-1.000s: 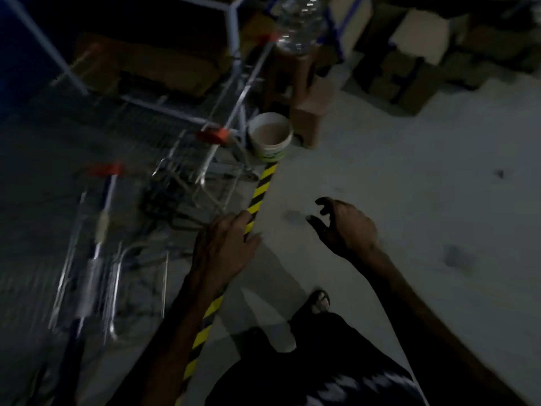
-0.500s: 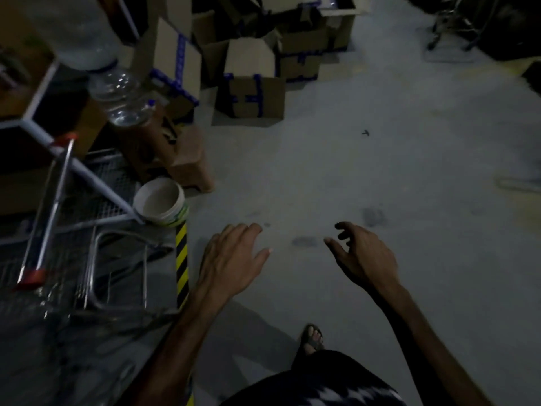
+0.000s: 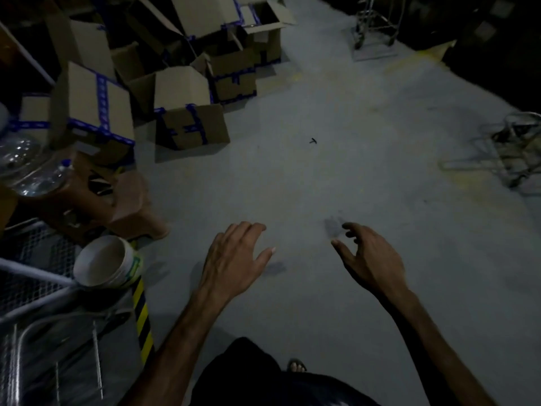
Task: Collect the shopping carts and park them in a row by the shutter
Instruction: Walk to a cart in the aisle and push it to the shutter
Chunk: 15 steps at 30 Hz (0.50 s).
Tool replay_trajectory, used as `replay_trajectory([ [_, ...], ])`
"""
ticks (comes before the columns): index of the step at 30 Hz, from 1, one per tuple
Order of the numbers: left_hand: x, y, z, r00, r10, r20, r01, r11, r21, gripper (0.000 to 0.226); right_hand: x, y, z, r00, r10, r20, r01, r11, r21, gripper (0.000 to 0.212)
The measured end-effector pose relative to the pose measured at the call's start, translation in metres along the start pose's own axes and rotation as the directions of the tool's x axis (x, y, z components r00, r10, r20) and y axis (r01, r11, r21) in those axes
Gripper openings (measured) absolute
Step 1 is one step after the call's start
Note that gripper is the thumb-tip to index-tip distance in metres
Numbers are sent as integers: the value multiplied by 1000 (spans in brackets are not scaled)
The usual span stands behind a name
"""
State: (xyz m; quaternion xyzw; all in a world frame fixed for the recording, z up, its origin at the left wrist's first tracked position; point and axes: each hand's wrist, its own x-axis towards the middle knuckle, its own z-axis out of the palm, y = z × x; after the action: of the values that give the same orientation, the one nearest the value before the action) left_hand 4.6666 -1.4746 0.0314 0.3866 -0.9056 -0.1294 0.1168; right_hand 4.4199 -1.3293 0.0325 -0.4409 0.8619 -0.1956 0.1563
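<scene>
1. While both arms reach forward over the grey concrete floor (image 3: 336,177), the left hand (image 3: 234,259) hangs palm down with its fingers straight and close together, thumb out to the side, holding nothing.
2. The right hand (image 3: 371,259) hovers beside it, well apart, its fingers loosely curled and spread, thumb out, also holding nothing.
3. One shopping cart (image 3: 377,27) stands at the far edge of the floor, dim and partly cut off by the frame.
4. A second shopping cart frame (image 3: 509,153) sits at the right edge of the floor; its details are too dark to tell.
5. At the near left corner, wire mesh and chrome tubes of parked carts (image 3: 44,347) show beside a yellow-and-black striped strip (image 3: 142,317) on the floor.
6. A white bucket (image 3: 108,262) rests tilted at the far end of that strip, touching a white bar of the carts.
7. Just beyond the bucket stands a brown plastic stool (image 3: 128,203), with a clear water jug (image 3: 26,168) at the left edge.
8. Cardboard boxes with blue tape (image 3: 187,112) are piled at the far left corner.
9. A sandalled foot (image 3: 297,367) shows at the bottom.
</scene>
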Motion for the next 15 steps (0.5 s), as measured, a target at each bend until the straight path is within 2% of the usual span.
replay_trajectory([
  [6,83,-6,33,986,116,120,-104,989,-105,57,47,32,1,999,42,-15,-42,998,52,57],
  [15,248,-31,62,969,185,163,-150,968,-203,65,174,43,-12,985,172,-31,-172,985,13,61],
])
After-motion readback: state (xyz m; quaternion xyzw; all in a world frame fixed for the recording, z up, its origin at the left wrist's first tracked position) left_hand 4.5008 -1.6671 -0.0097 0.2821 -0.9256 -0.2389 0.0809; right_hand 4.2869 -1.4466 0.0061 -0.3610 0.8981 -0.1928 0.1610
